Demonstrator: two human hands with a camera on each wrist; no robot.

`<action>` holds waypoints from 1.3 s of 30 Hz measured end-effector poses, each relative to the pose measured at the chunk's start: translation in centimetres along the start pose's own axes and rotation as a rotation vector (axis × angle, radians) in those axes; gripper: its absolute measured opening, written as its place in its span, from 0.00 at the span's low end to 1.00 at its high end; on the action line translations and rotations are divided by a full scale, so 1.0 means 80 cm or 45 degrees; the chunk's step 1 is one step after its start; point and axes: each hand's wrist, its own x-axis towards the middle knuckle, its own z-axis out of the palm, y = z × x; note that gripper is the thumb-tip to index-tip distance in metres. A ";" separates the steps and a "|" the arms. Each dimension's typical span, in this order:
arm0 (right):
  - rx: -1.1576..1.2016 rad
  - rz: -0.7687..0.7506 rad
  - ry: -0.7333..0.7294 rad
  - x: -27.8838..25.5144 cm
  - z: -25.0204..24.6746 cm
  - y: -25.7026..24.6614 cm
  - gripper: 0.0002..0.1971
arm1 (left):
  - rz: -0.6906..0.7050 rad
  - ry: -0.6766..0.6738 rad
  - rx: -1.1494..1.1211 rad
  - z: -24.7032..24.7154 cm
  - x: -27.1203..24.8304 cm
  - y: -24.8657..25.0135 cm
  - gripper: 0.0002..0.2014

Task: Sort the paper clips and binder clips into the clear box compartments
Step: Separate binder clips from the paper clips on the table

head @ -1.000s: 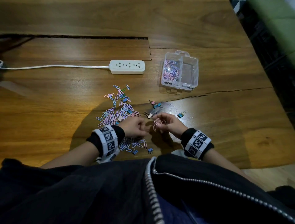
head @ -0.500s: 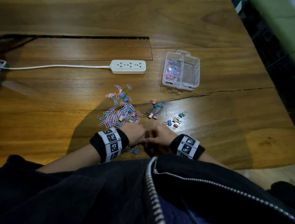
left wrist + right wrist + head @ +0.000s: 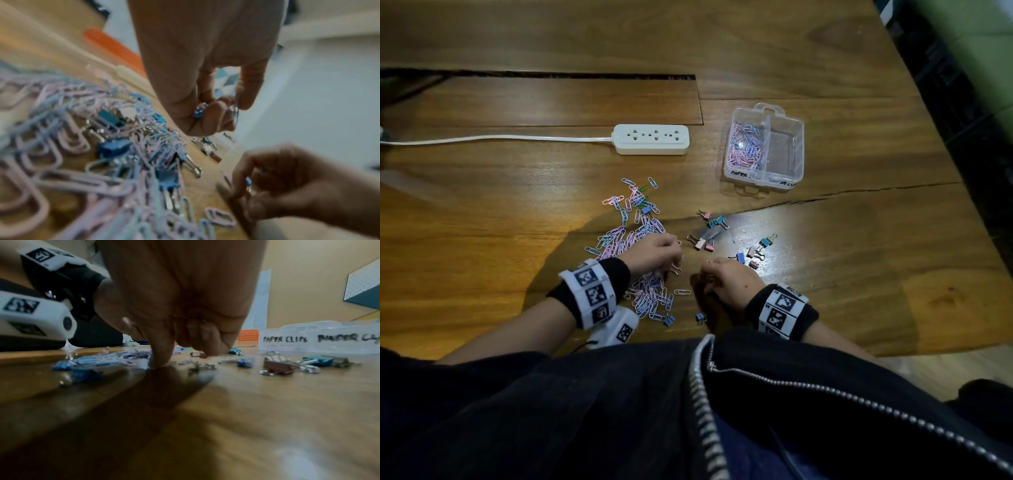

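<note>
Left hand (image 3: 654, 253) at lower centre, fingers curled around a blue binder clip (image 3: 199, 112). Right hand (image 3: 729, 279) pinches another, fingertip on bench (image 3: 859, 274). Paper clip pile (image 3: 633, 236) centre; clear box (image 3: 765, 147) upper right, paper clips in its left compartment.

One clear box (image 3: 796, 144), two hands (image 3: 654, 251)

The left hand (image 3: 655, 251) hangs palm down with fingers curled, pinching small blue binder clips (image 3: 199, 112) at its fingertips. Just beside it, the right hand (image 3: 729, 279) is curled too, one fingertip (image 3: 157, 364) touching the surface below, something small and blurred tucked inside its fingers.
</note>
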 end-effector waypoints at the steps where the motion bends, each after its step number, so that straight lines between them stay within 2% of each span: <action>1: 0.010 -0.008 -0.001 0.000 -0.001 0.003 0.13 | -0.046 -0.016 -0.214 -0.003 0.000 0.001 0.14; 3: 0.019 -0.018 -0.032 0.000 -0.002 0.006 0.14 | -0.110 -0.057 -0.532 -0.006 0.000 0.000 0.12; 5: 0.013 -0.013 -0.056 -0.001 -0.003 0.009 0.15 | -0.153 -0.094 -0.689 -0.006 0.000 -0.001 0.08; 8: -0.002 -0.016 -0.039 0.002 -0.003 0.010 0.12 | -0.217 -0.123 -0.602 -0.002 0.002 -0.007 0.11; 10: 0.000 0.013 -0.049 0.003 -0.003 0.011 0.11 | -0.210 -0.149 -0.328 0.001 -0.001 -0.005 0.12; 12: 0.068 0.042 -0.022 0.004 -0.003 0.012 0.07 | -0.109 -0.175 0.104 0.006 -0.004 -0.003 0.10; 14: 0.265 0.083 0.064 0.005 -0.005 0.014 0.04 | 0.019 -0.240 0.528 0.009 -0.008 -0.004 0.07; 15: 0.389 0.113 0.109 0.005 -0.007 0.015 0.08 | 0.065 -0.274 0.768 0.010 -0.011 -0.005 0.07; 17: 0.681 0.176 0.184 0.005 -0.014 0.017 0.14 | 0.142 -0.332 1.236 0.011 -0.015 -0.005 0.19; 18: 0.850 0.202 0.203 0.004 -0.019 0.019 0.14 | 0.161 -0.352 1.378 0.011 -0.014 -0.006 0.25; 20: 1.226 0.241 0.189 0.005 -0.026 0.023 0.13 | 0.207 -0.336 1.513 0.013 -0.012 -0.005 0.28; 22: 1.550 0.307 0.142 0.007 -0.033 0.026 0.12 | 0.258 -0.303 1.548 0.016 -0.010 -0.007 0.24; 25: 1.757 0.432 0.053 0.009 -0.039 0.024 0.13 | 0.310 -0.254 1.589 0.020 -0.005 -0.006 0.17; 28: 1.483 0.494 0.038 0.011 -0.035 0.016 0.17 | 0.363 -0.214 1.645 0.028 -0.001 -0.004 0.16; 34: 0.322 0.381 0.177 0.018 -0.008 0.001 0.14 | 0.451 -0.181 1.795 0.037 -0.001 -0.013 0.20; 37: 0.136 0.316 0.194 0.018 -0.007 -0.007 0.08 | 0.471 -0.161 1.729 0.034 -0.005 -0.017 0.18; 39: 0.123 0.281 0.125 0.019 -0.008 -0.010 0.07 | 0.383 -0.106 1.422 0.026 -0.006 -0.017 0.11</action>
